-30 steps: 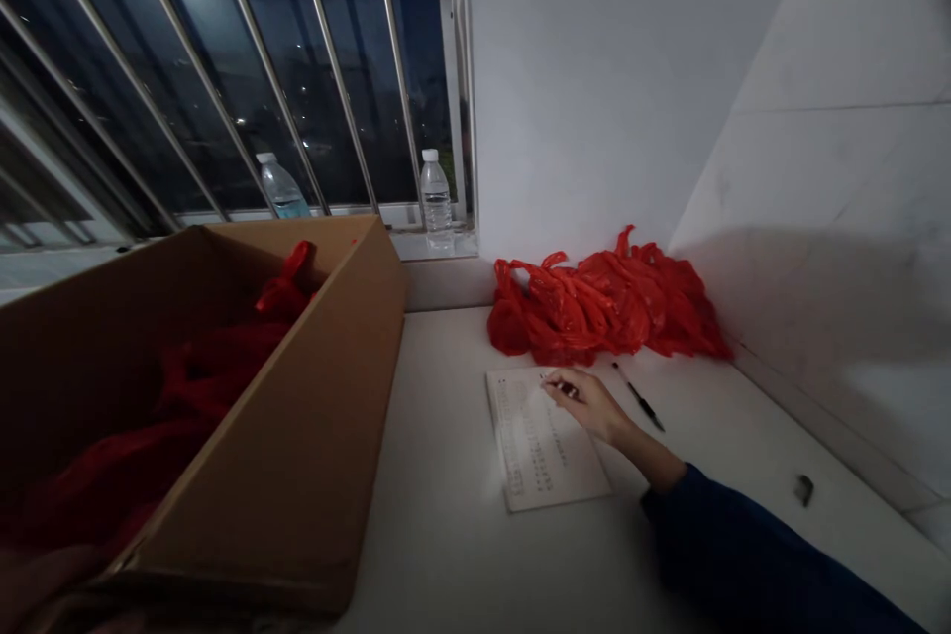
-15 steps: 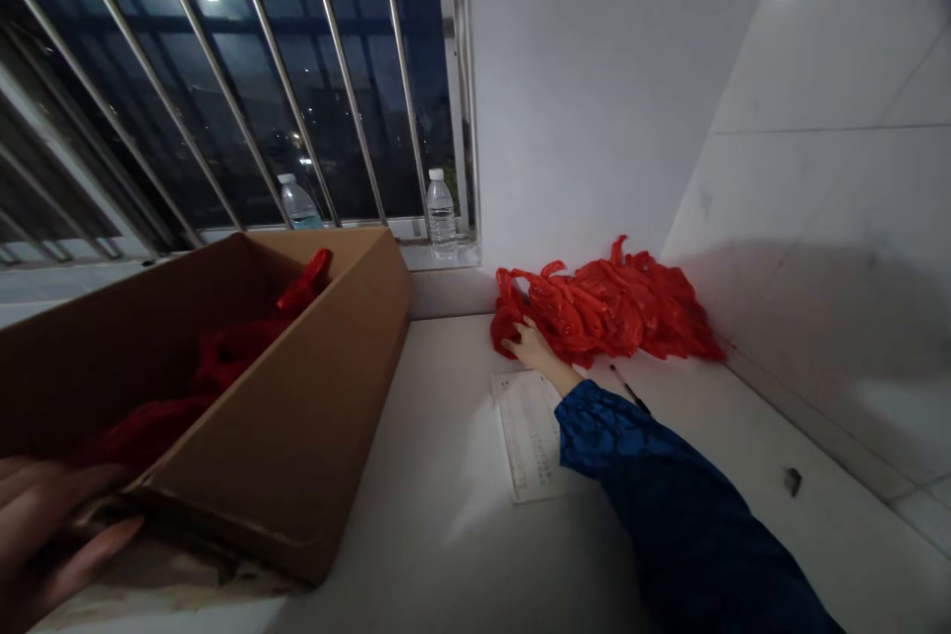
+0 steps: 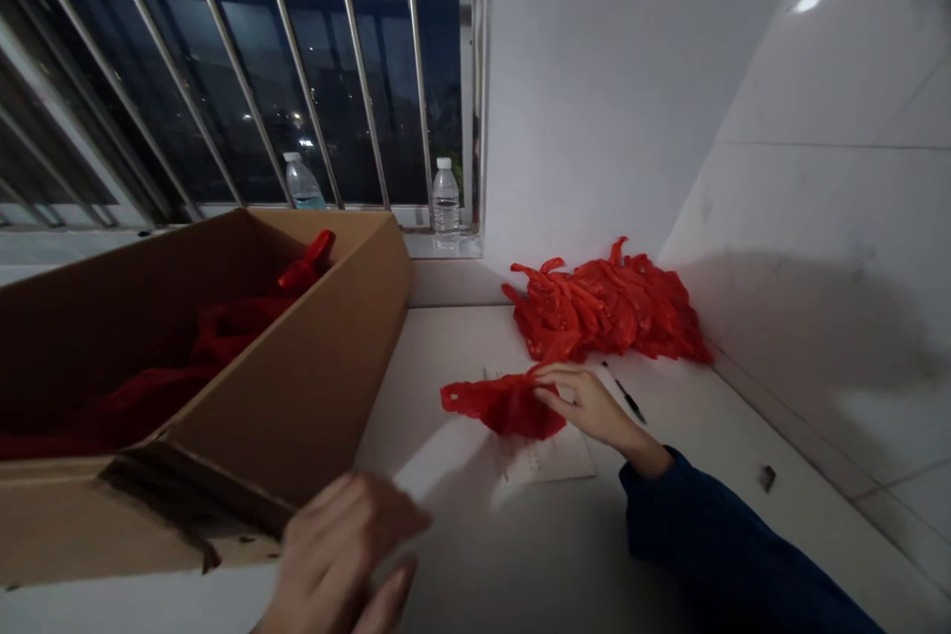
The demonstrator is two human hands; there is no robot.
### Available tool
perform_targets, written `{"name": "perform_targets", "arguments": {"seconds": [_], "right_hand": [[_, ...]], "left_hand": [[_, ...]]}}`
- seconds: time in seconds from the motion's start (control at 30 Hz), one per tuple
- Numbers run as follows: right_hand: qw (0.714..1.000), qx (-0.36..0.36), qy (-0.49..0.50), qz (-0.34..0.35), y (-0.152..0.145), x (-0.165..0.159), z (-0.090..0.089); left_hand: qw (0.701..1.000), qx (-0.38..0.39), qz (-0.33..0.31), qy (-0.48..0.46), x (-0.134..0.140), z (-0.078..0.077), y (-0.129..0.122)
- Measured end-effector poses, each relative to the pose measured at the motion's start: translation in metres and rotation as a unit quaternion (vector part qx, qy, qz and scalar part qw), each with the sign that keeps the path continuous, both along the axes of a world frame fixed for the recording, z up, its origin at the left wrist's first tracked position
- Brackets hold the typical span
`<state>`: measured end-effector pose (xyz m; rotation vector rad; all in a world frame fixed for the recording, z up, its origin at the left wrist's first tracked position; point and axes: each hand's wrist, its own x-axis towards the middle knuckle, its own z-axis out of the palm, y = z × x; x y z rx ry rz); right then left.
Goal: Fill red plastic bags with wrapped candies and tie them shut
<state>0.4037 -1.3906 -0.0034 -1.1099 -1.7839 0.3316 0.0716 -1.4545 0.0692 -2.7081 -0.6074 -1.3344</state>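
Between the fingers of my right hand (image 3: 583,403) is a red plastic bag (image 3: 505,404), spread out over a sheet of written paper (image 3: 554,461). Behind it a heap of more red plastic bags (image 3: 616,307) lies against the wall. My left hand (image 3: 346,550), a little blurred, hangs in front of the cardboard box's near corner with thumb and fingers apart and nothing in them. The cardboard box (image 3: 349,347) stands on the left, and red bags (image 3: 245,327) lie inside it.
A black pen (image 3: 625,393) rests on the white table right of the paper. Farther right is a small dark object (image 3: 767,477). Two plastic bottles, a left one (image 3: 303,183) and a right one (image 3: 446,203), stand on the sill by the barred window.
My right hand has drawn one red bag from the heap toward me, over the paper. My left hand has let go of the box's edge and moved right.
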Motion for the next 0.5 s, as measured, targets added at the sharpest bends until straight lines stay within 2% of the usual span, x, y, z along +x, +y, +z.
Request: {"name": "perform_targets", "arguments": {"seconds": [0.03, 0.13, 0.17, 0.23, 0.33, 0.5], "right_hand": [[1.0, -0.012, 0.0, 0.007, -0.007, -0.001, -0.006], [0.999, -0.012, 0.037, -0.02, -0.016, -0.007, -0.022], [0.998, -0.003, 0.048, -0.041, -0.016, -0.01, -0.026], [0.995, 0.019, 0.052, -0.08, -0.014, -0.016, -0.031], [0.992, 0.046, 0.024, -0.114, -0.012, -0.024, -0.034], [0.993, 0.051, -0.003, -0.104, -0.015, -0.012, -0.032]], "left_hand": [[0.998, -0.007, -0.046, 0.03, 0.011, 0.001, 0.013], [0.994, -0.102, 0.011, 0.03, 0.053, -0.001, 0.055], [0.992, -0.114, 0.03, 0.054, 0.067, -0.004, 0.068], [0.977, -0.132, 0.037, 0.16, 0.092, -0.013, 0.089], [0.955, -0.148, 0.044, 0.254, 0.115, -0.029, 0.104], [0.958, -0.186, 0.06, 0.208, 0.118, -0.039, 0.11]]}}
